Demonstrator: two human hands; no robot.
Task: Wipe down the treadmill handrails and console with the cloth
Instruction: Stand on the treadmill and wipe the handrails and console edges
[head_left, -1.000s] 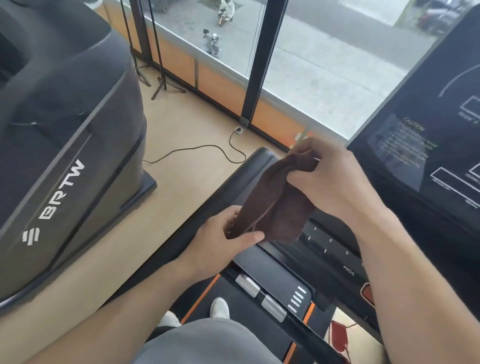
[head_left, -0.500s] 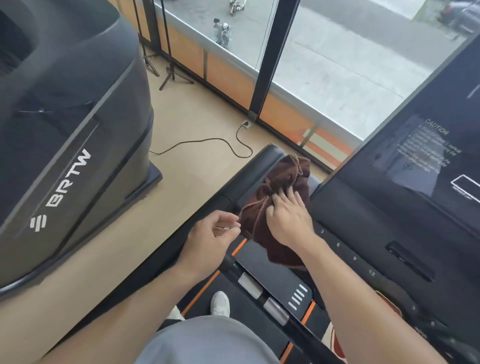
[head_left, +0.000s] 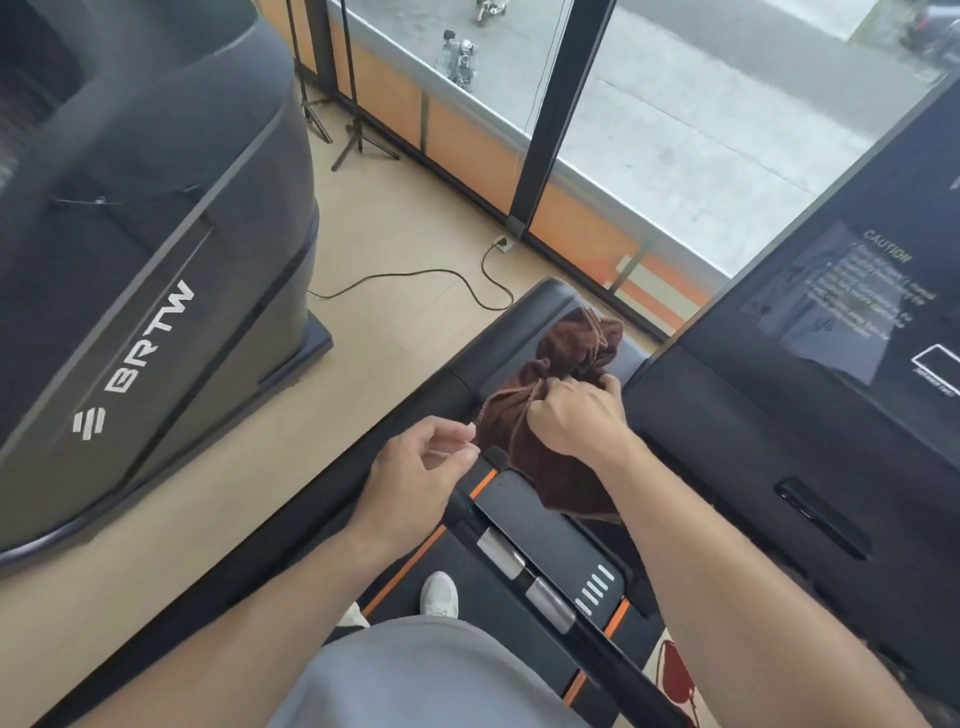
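Observation:
A dark brown cloth (head_left: 563, 364) lies bunched on the upper end of the treadmill's black left handrail (head_left: 524, 317), beside the console. My right hand (head_left: 574, 418) presses down on the cloth with its fingers curled into the fabric. My left hand (head_left: 415, 467) hovers just left of the cloth over the handrail, fingers loosely curled and pinched, holding nothing. The black console screen (head_left: 841, 312) with white caution text rises at the right. Below it is the control panel (head_left: 550, 540) with silver grip sensors.
A second dark machine marked BRTW (head_left: 150, 291) stands at the left across a strip of wooden floor. A black cable (head_left: 415, 275) runs over the floor to a socket by the window. Tripod legs (head_left: 353, 140) stand near the glass. My foot (head_left: 439, 595) is on the belt.
The cloth went from being held up between both hands down onto the handrail. My left hand has let go of it; my right hand now presses and grips it further up the rail.

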